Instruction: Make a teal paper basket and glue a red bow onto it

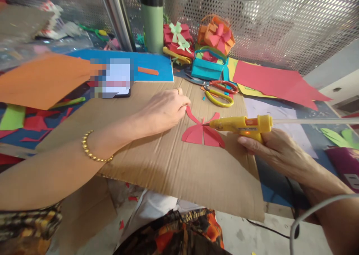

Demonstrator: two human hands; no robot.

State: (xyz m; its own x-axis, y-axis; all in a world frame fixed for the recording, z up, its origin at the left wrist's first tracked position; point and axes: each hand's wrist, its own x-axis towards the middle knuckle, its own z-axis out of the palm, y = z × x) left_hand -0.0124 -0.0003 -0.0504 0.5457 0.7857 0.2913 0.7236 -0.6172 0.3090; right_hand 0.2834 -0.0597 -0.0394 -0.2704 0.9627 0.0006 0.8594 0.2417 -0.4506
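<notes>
On the cardboard sheet (157, 157) lies a red paper cutout (193, 133), its petal-like pieces meeting at a centre point. My left hand (171, 107) pinches the tip of the cutout's upper left strip between thumb and fingers. A yellow hot glue gun (238, 124) is gripped in my right hand (275, 146), its nozzle pointing left at the cutout's centre. Whether the nozzle touches the paper I cannot tell. A small orange light glows on the gun, and a clear glue stick (311, 121) sticks out of its back.
Scissors (218, 92) with red and yellow handles lie beyond the cutout. Behind them stand a teal paper basket (207, 67), folded paper flowers (218, 36) and a green bottle (153, 23). A phone (117, 79) and orange paper (47, 79) are left; red paper (275, 81) is right.
</notes>
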